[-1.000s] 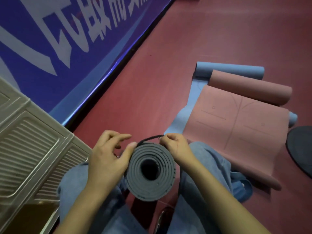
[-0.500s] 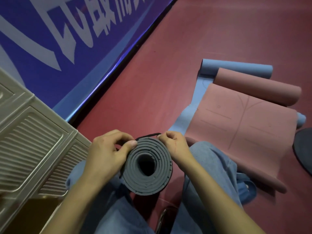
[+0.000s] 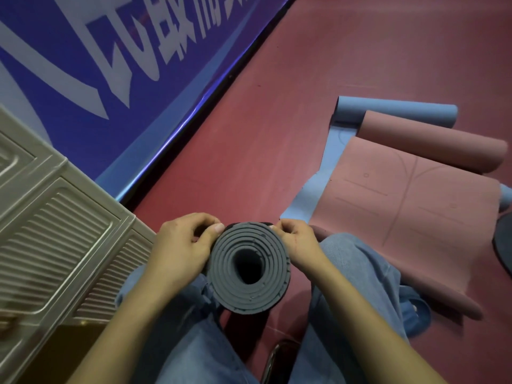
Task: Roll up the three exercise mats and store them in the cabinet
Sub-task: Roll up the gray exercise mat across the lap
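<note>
A rolled grey mat stands on end between my knees, its spiral end facing me. My left hand grips its left side, thumb on the top rim. My right hand pinches a thin black strap at the roll's upper right edge. On the floor to the right a pink mat lies half unrolled, its far end still rolled. It rests on a blue mat, also partly rolled at the far end. The beige cabinet stands at my left.
A blue banner wall with white characters runs along the left. A dark round object lies at the right edge. My jeans-clad legs flank the roll. A blue slipper sits under the pink mat's near corner. Red floor stretches ahead.
The black strap, looped above the roll earlier, now lies tight against its top edge. Both hands have closed in on the roll, and the view has drifted slightly.
</note>
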The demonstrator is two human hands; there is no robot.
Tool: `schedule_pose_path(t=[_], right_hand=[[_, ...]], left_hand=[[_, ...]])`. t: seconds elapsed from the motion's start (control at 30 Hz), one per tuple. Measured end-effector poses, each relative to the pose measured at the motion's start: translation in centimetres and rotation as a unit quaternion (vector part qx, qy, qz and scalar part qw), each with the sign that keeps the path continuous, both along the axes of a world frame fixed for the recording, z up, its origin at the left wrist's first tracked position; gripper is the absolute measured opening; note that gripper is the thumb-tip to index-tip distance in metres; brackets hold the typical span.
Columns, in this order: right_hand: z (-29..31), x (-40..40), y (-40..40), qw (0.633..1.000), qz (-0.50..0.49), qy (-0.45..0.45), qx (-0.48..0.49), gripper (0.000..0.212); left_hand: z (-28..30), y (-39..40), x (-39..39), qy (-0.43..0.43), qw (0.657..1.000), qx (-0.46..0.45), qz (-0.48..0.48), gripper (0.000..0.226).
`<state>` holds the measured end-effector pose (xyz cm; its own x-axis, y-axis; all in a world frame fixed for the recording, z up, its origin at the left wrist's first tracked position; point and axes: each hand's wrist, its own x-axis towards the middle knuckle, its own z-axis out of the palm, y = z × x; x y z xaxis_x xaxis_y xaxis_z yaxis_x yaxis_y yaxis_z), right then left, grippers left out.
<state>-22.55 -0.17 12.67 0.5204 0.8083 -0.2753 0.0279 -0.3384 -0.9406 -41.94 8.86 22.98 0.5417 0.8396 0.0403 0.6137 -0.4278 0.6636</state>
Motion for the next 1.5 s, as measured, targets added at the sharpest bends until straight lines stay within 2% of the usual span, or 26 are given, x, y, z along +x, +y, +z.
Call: schedule_pose_path(t=[0.07,0.13,0.3,0.43,0.53,0.73,0.9,1.03,1.17,1.23,1.37,1.4,1.5], right_hand=[[-0.5,0.8,-0.4,1.0,-0.004,0.005,-0.005,0.038],[-0.9,1.6,-0.7,1.0,-0.011,0.001,-0.005,0.04],[-1.2,3.0,-1.2,0.999,-0.034,0.021,0.018,0.05],[-1.6,2.9,-1.3,1.0,-0.015,0.018,0.021,0.043],[-1.7,2.8,-1.8,1.0,0.0,0.009,0.024,0.038],[-1.5,3.0,-2.3,0.999,0.029,-0.013,0.034,0.033],[-1.6,2.7,-2.6,0.999,0.02,0.005,0.035,0.034],[-1.3,2.8,-2.5,0.999,0.017,0.01,0.03,0.032],[-1.1,2.9,-2.6,0.999,0.012,0.01,0.034,0.032],[-1.0,2.8,-2.7,0.999,0.01,0.008,0.032,0.033],[-1.3,2.8,-3.2,0.999,0.011,0.007,0.032,0.033],[-1.3,2.8,-3.3,0.999,0.011,0.007,0.032,0.034],[-1.6,2.8,-3.2,0.999,-0.001,0.01,0.033,0.036]], left_hand=[[-0.7,-0.6,-0.9,-0.056,0.997,-0.048,0.034,0.006],[-1.4,-1.5,-2.2,-0.076,0.993,-0.051,0.076,0.012],[-2.9,-4.1,-3.1,-0.12,0.971,-0.198,0.059,0.01],[-2.2,-4.6,-2.0,-0.176,0.958,-0.21,0.08,0.022],[-1.1,-3.9,-1.4,-0.202,0.945,-0.238,0.102,0.009],[-0.7,-3.4,-1.6,-0.149,0.948,-0.265,0.098,0.009],[-1.0,-3.1,-1.4,-0.139,0.931,-0.311,0.13,0.006],[-1.3,-3.1,-1.1,-0.105,0.945,-0.284,0.125,0.005],[-1.1,-3.4,-0.8,-0.113,0.944,-0.28,0.132,0.006],[-0.9,-3.3,-0.8,-0.125,0.939,-0.289,0.14,0.016],[-0.5,-3.4,-1.0,-0.162,0.908,-0.361,0.135,0.053],[-0.5,-3.5,-1.0,-0.158,0.91,-0.357,0.137,0.053],[-0.6,-3.7,-0.9,-0.11,0.943,-0.287,0.131,0.028]])
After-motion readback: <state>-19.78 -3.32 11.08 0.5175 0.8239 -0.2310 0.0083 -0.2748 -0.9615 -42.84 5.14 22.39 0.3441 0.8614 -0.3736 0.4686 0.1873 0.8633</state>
